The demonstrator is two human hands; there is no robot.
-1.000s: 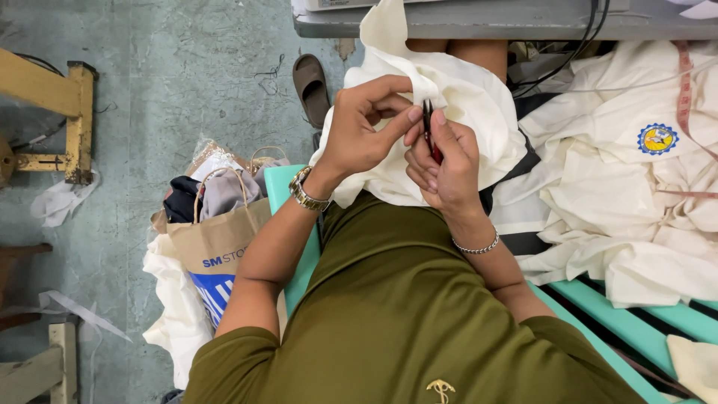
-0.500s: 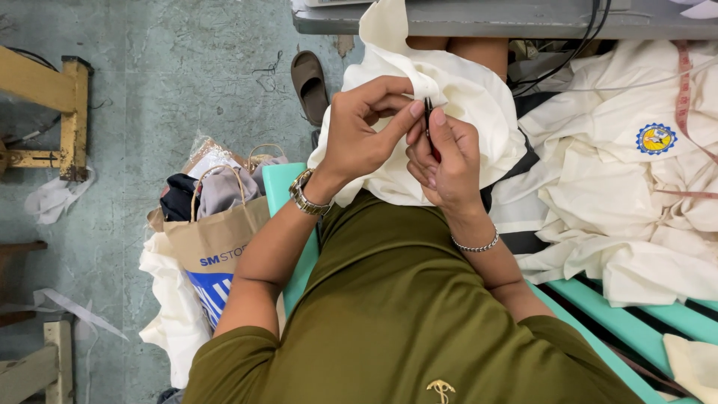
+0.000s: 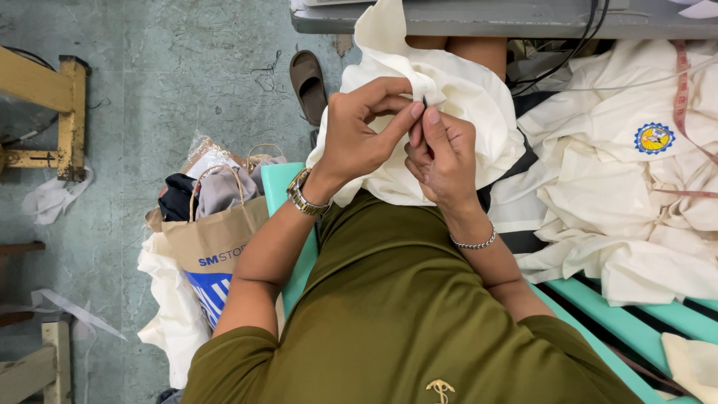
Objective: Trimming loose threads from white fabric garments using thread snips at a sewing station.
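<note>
A cream cloth (image 3: 464, 97) lies bunched on my lap over my olive shirt. My left hand (image 3: 357, 138), with a wristwatch on it, pinches a fold of the cloth between thumb and forefinger. My right hand (image 3: 443, 158), wearing a thin bracelet, presses against the left at the same fold. Its fingers are closed around a small dark tool (image 3: 424, 100), of which only the tip shows between the fingertips.
A brown paper bag (image 3: 217, 236) stuffed with clothes stands on the floor at my left, a brown sandal (image 3: 308, 82) beyond it. Cream garments (image 3: 636, 179) with a round badge pile on the teal bench (image 3: 628, 322) at right. A grey table edge (image 3: 508, 19) runs ahead.
Both hands have drawn closer together on the fold. The dark tool, earlier standing clear between the fingers, is now almost hidden by them.
</note>
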